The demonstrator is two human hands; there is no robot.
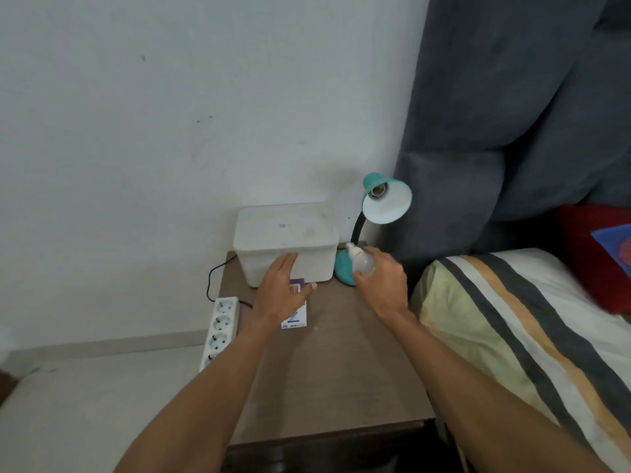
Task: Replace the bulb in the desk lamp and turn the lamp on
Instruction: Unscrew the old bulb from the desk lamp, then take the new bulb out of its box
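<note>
Two bare hands are seen over a brown bench (341, 370) at frame centre. A white bulb (362, 264) is gripped by the right hand (384, 285), fingers curled shut round the glass, screw base aimed up-left toward the lamp. The left hand (283, 291) is spread flat, fingers open w/ nothing held, hovering over a small bulb box (295, 319) that lies on the bench; contact w/ the box can't be told. The teal desk lamp (386, 199) stands at the bench's back right corner, just right of centre; its shade is tilted toward the camera and the socket inside is seen bare. The lamp's teal base (343, 271) is partly hidden behind the bulb. A white lidded plastic box (286, 240) sits at the back of the bench, just left of the lamp. A white power strip (220, 329) hangs off the bench's left edge, w/ a black cord (213, 278) running behind. A striped bed (529, 336) fills the lower right; a dark curtain (512, 114) fills the upper right.
</note>
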